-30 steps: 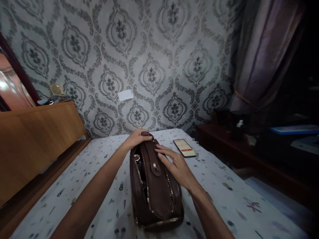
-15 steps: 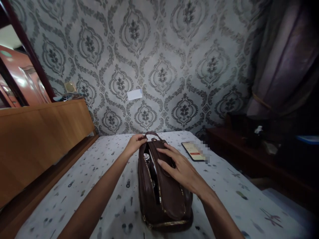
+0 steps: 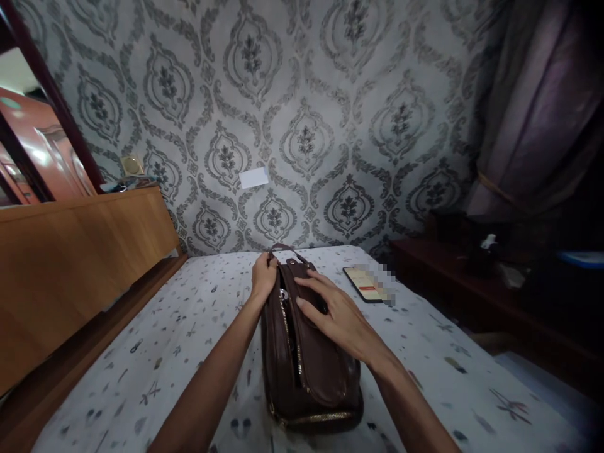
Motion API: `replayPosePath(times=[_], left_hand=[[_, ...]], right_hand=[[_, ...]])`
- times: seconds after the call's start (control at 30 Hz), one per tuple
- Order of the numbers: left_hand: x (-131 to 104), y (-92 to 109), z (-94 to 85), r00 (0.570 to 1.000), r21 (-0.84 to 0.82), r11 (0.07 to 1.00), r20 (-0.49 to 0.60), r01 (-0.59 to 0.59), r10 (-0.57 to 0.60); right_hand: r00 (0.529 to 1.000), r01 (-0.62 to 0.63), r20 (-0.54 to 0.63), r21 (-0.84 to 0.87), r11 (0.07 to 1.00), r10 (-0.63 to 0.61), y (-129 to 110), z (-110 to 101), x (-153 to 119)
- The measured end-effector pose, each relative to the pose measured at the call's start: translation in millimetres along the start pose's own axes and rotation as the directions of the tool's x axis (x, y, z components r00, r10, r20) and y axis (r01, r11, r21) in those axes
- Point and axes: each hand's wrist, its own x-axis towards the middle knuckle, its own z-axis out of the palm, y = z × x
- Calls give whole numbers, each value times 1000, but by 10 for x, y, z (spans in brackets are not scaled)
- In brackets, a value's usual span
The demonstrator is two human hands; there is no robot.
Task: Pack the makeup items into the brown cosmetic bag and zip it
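Observation:
A dark brown leather bag (image 3: 325, 371) lies on the bed with its handle (image 3: 285, 246) at the far end. Its gold-toothed zipper (image 3: 299, 358) is parted along the top, and a shiny silver round item (image 3: 284, 294) shows in the gap. My left hand (image 3: 264, 275) is closed on the bag's far left edge, close to the handle's base; whether a zipper pull is between the fingers is hidden. Spread over the bag's flap, my right hand (image 3: 334, 309) rests with fingers apart on its right side.
A phone (image 3: 364, 284) with its screen lit lies on the patterned bedsheet (image 3: 207, 327) right of the bag. A wooden board (image 3: 89, 251) borders the bed on the left. Dark furniture (image 3: 425, 264) stands at the right, under a tied curtain (image 3: 523, 126). Patterned wallpaper covers the wall behind.
The gap in the bag's top has narrowed, covering more of the silver item. My left hand has turned and come in against the bag's edge; my right hand has barely moved.

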Motion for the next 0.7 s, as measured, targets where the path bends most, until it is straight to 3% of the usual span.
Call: replayPosePath(times=[0.4,0.7], left_hand=[[-150,239,-47,988,153,980,-106,129,-114],[-144,198,-101,995,107,991,-74,76,-69]], right_hand=[[995,102,15,-117,988,-101,-114,26,27],[973,198,151,-151,969,-175,-230,-2,90]])
